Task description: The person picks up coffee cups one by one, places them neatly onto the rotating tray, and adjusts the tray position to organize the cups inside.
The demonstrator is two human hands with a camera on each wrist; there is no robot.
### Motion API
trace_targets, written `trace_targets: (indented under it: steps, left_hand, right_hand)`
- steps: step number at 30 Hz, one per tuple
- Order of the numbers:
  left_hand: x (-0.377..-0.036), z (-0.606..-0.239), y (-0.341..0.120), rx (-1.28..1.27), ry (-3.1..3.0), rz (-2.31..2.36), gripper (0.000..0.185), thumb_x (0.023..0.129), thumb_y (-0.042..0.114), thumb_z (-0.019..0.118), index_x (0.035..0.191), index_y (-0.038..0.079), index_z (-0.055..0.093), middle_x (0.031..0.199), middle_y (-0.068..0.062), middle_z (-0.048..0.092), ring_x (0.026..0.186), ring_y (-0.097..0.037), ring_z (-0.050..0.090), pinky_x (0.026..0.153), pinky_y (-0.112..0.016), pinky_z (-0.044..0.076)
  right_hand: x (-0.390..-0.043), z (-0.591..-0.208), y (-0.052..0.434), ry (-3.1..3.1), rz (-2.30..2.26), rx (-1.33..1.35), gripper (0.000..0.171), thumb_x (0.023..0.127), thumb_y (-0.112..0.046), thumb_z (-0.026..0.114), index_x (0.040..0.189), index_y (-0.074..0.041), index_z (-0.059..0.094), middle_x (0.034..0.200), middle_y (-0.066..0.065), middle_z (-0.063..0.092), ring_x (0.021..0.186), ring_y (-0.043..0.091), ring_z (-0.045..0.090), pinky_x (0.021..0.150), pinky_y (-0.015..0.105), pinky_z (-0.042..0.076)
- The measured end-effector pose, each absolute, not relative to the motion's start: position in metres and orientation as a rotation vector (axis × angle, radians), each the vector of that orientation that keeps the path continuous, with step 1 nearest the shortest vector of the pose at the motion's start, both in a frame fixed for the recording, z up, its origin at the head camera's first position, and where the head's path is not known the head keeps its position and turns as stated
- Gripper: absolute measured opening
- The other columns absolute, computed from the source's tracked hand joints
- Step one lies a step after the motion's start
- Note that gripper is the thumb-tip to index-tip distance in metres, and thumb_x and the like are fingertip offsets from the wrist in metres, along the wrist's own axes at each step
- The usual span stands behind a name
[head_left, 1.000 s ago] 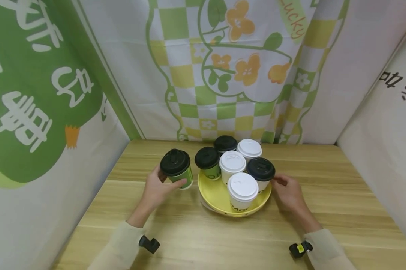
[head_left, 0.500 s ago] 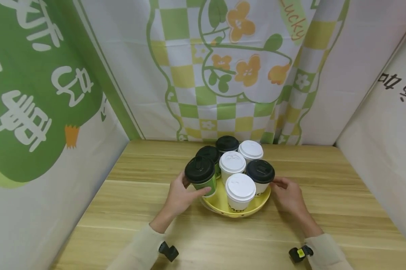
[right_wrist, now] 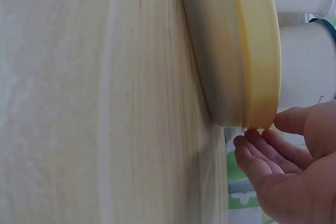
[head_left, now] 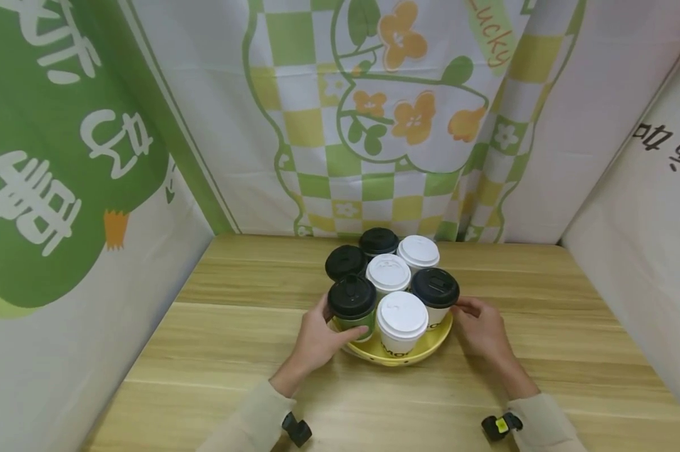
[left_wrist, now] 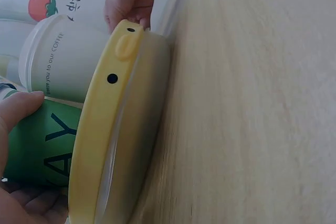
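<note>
across the pale wooden desk (head_left: pixel 215 351), long plank grain runs side to side, and printed cloth closes it in on three sides: a green panel with white characters (head_left: pixel 51 157) on the left, a checked green-and-yellow curtain with orange flowers (head_left: pixel 396 113) at the back, a white panel with dark characters (head_left: pixel 664 144) on the right.

left of centre, the left hand (head_left: pixel 319 339) has its grip curled round a green cup with a black lid (head_left: pixel 353 306), thumb on the near side. that cup stands in the front left part of the yellow tray (head_left: pixel 385 358), touching the white-lidded cup (head_left: pixel 402 320) beside it. behind them on the tray stand five more cups, three black-lidded and two white-lidded, packed close together. at the tray's right edge the right hand (head_left: pixel 483 326) rests with loosely bent fingers against the rim; the right wrist view shows the fingertips (right_wrist: pixel 262 142) just at the rim's underside, clasping nothing.

a second ago the green cup was on the desk, left of the tray, in the same left hand; half a second ago it hung over the tray's left rim. now it sits among the others. the right hand has kept its place at the rim, and the tray has not shifted.
</note>
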State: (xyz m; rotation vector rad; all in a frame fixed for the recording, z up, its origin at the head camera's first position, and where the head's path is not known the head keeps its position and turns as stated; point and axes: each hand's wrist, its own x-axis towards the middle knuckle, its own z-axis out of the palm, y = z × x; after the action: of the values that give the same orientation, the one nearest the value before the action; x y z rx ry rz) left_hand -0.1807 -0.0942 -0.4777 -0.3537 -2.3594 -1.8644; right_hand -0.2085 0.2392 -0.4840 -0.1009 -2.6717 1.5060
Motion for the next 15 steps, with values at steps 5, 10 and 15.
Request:
trace_targets:
  steps: [5,10,15]
  left_hand:
    - [-0.1819,-0.4795,-0.0933,-0.386,-2.393,-1.795,0.079,0.076,0.019,0.097,0.145,0.013,0.058,0.141,-0.004,0.07,0.135,-0.026,0.064,0.122,-0.049,0.045]
    - [-0.1827,-0.4823,-0.0943,-0.395,-2.454,-1.681,0.078,0.076,0.023,0.097,0.144,0.014,0.059,0.138,-0.004,0.071,0.136,-0.024,0.064,0.121,-0.05,0.045]
    - [-0.1826,-0.4835,-0.0954,-0.36,-2.489,-1.611,0.08,0.075,0.028,0.098,0.143,0.015,0.059,0.135,-0.005,0.073,0.133,-0.024,0.066,0.118,-0.049,0.047]
  right_hand:
    - [-0.2053,-0.4845,0.2402,-2.674,1.513,-0.112,0.038,0.107,-0.023,0.061,0.133,0.003,0.069,0.13,0.026,0.073,0.116,0.027,0.071,0.083,0.009,0.052]
    - [-0.2041,-0.4847,0.2401,-2.674,1.509,-0.108,0.038,0.107,-0.023,0.061,0.133,0.004,0.069,0.13,0.026,0.072,0.118,0.03,0.071,0.083,0.009,0.051]
    - [-0.2047,-0.4846,0.2389,-2.664,1.496,-0.088,0.036,0.107,-0.023,0.063,0.131,0.003,0.07,0.127,0.025,0.074,0.108,0.017,0.072,0.082,0.01,0.052]
